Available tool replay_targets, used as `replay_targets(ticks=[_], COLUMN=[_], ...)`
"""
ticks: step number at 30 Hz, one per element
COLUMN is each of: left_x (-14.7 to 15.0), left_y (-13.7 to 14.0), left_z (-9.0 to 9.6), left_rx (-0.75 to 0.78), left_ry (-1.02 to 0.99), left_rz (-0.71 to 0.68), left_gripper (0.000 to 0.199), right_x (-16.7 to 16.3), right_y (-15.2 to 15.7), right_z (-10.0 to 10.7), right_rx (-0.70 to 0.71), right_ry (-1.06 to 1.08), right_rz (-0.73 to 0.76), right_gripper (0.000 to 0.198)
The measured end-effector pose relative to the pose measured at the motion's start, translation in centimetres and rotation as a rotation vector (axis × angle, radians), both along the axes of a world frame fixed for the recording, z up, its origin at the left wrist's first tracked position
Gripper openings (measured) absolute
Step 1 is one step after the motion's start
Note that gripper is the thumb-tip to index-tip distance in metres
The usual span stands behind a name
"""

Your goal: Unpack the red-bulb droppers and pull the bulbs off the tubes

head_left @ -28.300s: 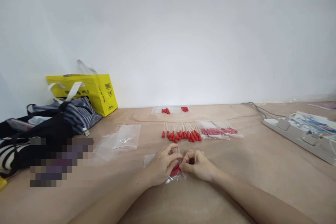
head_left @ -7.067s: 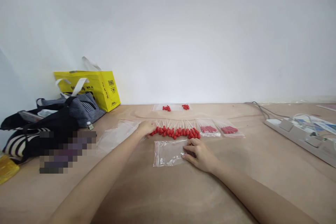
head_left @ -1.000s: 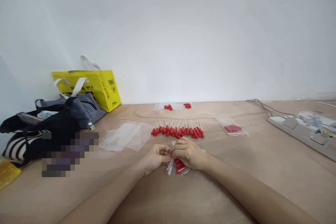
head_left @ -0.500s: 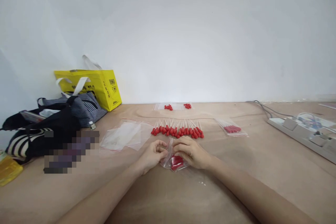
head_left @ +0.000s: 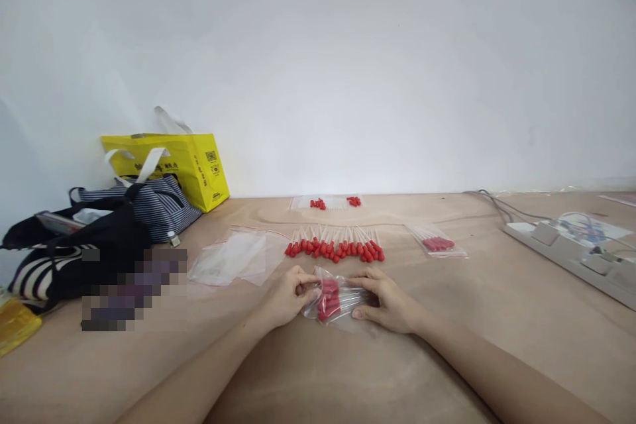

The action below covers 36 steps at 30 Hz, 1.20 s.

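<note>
A clear zip bag [head_left: 342, 328] lies flat before me, holding several droppers [head_left: 330, 298] with red bulbs toward the left and thin clear tubes toward the right. At the bag's left end, my left hand [head_left: 291, 295] pinches the plastic between thumb and fingers. My right hand [head_left: 387, 298] grips the right part of the bag, thumb at the near side and fingers at the far side, around the tube ends. Just beyond, a row of loose droppers [head_left: 338, 248] lies with red bulbs facing me.
Flat zip bags [head_left: 228, 258] lie at left, and a filled bag of droppers [head_left: 437, 243] at right. More red bulbs [head_left: 318, 203] sit by the wall. A power strip [head_left: 571, 255] stands far right; a black bag [head_left: 94, 245] and a yellow bag [head_left: 199, 172] are at left.
My right hand has shifted right, off the red bulbs, to the tube end of the bag. The bag now lies flatter, with its bulbs and tubes more exposed.
</note>
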<state>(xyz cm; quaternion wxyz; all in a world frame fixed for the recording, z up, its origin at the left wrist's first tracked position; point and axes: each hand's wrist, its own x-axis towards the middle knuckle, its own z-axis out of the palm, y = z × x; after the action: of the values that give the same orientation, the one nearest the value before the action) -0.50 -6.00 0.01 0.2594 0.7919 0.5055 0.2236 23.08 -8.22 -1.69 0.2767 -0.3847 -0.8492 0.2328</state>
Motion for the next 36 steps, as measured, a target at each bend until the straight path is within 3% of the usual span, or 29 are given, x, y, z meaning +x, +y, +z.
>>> replay_targets(ticks=[4,13,21,27,32,36], left_x=[0.2,1.1,1.3,1.3,1.6,0.6], left_y=[0.1,-0.5,-0.4,-0.9,-0.8,-0.4], left_z=[0.4,1.4,1.7,1.7,1.2,1.9], left_rx=[0.112,0.16,-0.054,-0.131,-0.16,-0.155], left_ry=[0.061,0.096,0.214,0.038,0.002,-0.004], left_rz=[-0.08,-0.343,-0.244,-0.289,-0.31,-0.315], left_gripper=[0.025,0.026,0.025,0.024,0.025,0.022], right_x=[-0.1,0.5,0.4,0.1,0.1,0.3], right_y=[0.4,1.4,1.3,1.2,1.3,1.4], right_z=[0.0,-0.5,-0.6,-0.6,-0.7,-0.8], right_rx=[-0.011,0.011,0.084,0.125,0.133,0.133], right_ry=[-0.005,-0.003,-0.037,-0.057,-0.061,-0.066], right_rz=[0.036,0.063,0.02,-0.012,-0.019,-0.037], right_gripper=[0.052,0.05,0.044,0.043,0.044,0.044])
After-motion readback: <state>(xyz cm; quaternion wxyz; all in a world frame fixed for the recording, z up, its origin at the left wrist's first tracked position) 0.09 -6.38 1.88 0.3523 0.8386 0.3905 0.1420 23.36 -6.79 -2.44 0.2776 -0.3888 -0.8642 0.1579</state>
